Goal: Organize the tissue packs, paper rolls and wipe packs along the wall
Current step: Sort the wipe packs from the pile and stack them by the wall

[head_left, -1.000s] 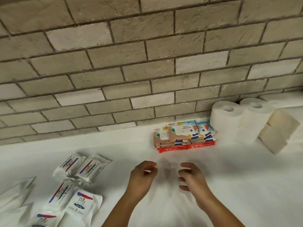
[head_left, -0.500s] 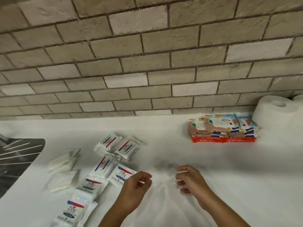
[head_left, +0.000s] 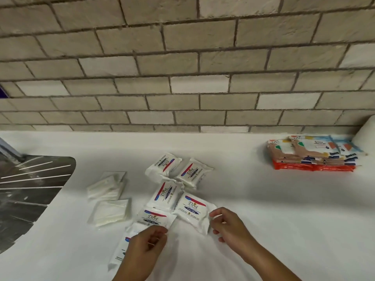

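Note:
Several white Dove wipe packs lie scattered on the white counter, left of centre. My left hand hovers with loosely curled fingers over the two nearest packs and partly hides the lowest one. My right hand sits with curled fingers at the right edge of another Dove pack; its thumb tip is at the wrapper's corner. Two plain white tissue packs lie further left. A stack of colourful tissue packs stands against the brick wall at right.
A steel sink drainboard fills the left edge of the counter. Part of a white paper roll shows at the far right, beside the colourful stack. Bare counter stretches along the wall between the sink and the stack.
The view swung left, away from the paper rolls and onto the Dove packs and the sink. Both hands moved left from bare counter to the nearest Dove packs.

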